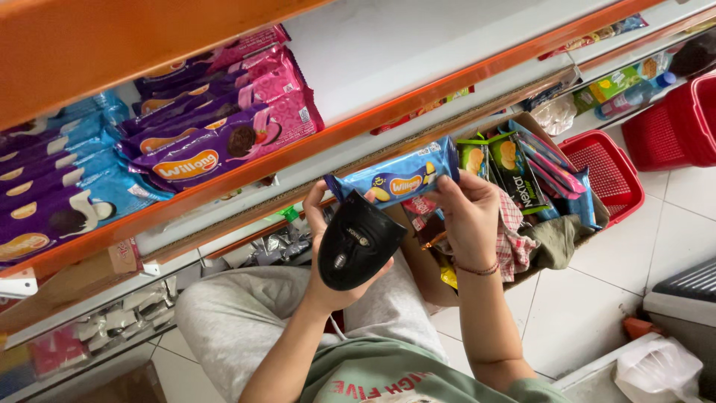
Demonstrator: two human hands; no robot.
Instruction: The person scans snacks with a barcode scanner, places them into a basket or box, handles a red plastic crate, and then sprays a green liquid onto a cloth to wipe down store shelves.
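Note:
My left hand point(322, 280) grips a black handheld scanner point(358, 240), its head turned toward a blue biscuit packet point(395, 177). My right hand point(470, 216) holds that packet by its right end, just above the scanner. Both hands hover over my lap in grey trousers, in front of an orange-edged shelf point(321, 142). Behind my right hand stands an open cardboard box point(522, 186) with green and blue snack packets and a checked cloth.
Purple-pink and blue biscuit packets point(224, 134) lie stacked on the shelf at left. Red plastic baskets point(608, 175) stand on the white tiled floor at right. A white plastic bag point(656, 369) sits at lower right beside a grey crate. Lower shelves hold small wrapped goods.

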